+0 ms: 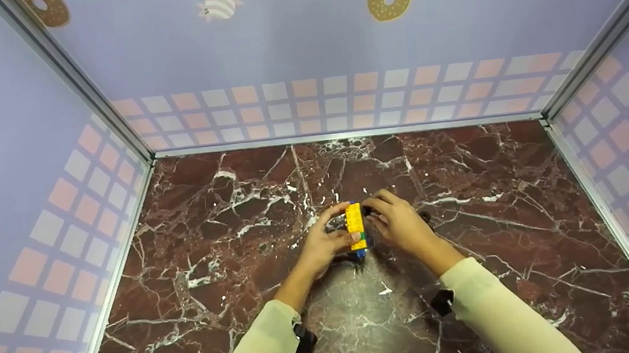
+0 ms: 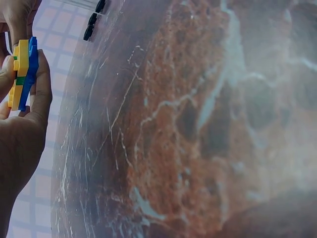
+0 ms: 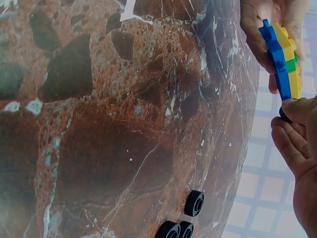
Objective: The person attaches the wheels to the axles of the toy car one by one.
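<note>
A toy-brick build [image 1: 355,226] of yellow and green bricks on a blue base is held on its side above the table. My left hand [image 1: 322,243] grips it, thumb on the studded yellow face and fingers behind the blue base [image 2: 32,67]. At one end of that base, my right hand [image 3: 302,134] pinches a small black wheel [image 3: 284,115] between thumb and fingers. The wheel is against or very near the blue base; the contact is partly hidden by the fingertips.
Several loose black wheels [image 3: 194,203] lie on the dark red marbled table [image 1: 218,313], to the right of my right hand. Purple panels [image 1: 304,42] with pink and white squares stand at the back and both sides.
</note>
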Available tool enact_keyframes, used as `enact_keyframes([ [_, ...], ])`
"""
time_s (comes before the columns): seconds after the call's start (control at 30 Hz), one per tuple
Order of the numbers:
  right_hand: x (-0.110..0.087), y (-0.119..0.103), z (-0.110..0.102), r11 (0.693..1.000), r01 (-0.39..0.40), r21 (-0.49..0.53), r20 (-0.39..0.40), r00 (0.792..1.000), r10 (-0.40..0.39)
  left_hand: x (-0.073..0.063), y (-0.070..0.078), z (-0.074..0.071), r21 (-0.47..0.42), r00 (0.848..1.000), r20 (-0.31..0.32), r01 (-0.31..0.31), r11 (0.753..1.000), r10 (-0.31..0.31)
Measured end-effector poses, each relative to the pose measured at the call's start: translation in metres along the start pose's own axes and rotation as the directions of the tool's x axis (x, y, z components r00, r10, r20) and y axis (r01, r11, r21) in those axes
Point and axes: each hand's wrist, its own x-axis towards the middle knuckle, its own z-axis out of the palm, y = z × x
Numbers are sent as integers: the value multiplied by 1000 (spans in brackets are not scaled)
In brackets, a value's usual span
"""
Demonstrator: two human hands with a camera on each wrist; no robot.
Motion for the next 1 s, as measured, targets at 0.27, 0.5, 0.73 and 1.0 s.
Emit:
enact_keyframes([
  [0.27,1,-2,1,999,30,-22,-34,999,-31,-1,3,2,-7,1000,2,-13,1000,13],
  [0.5,1,-4,-1,1000,15,-21,-27,1000,-16,-1,3,2,18,999,-21,-42,999,43],
  [0.73,0,-4,-1,1000,7,-27,-16,1000,-8,-3,3,3,15,999,-22,-32,999,32],
  [1.0,-1,-3,-2,1000,-10,-10,-4,1000,10,-3,2,4,1,999,-22,-33,999,33],
])
